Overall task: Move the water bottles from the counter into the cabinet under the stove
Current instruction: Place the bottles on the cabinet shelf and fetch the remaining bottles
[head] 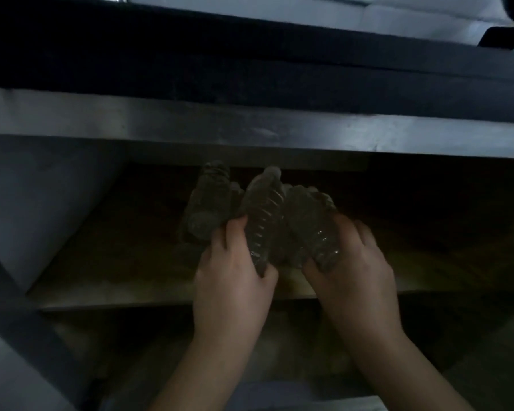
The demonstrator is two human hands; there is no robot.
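Inside the dim open cabinet, clear ribbed water bottles cluster above the wooden shelf (125,262). My left hand (235,280) grips one bottle (263,212) around its lower body, neck pointing away. My right hand (353,271) holds another bottle (312,221) right beside it, the two touching. A third bottle (209,200) sits just left of my left hand on the shelf, and more may lie behind; the dark hides how many.
A steel front rail (250,129) runs across above the cabinet opening, with the dark counter edge (250,69) over it. A pale side panel (42,209) closes the left. A lower shelf (131,336) shows beneath my forearms.
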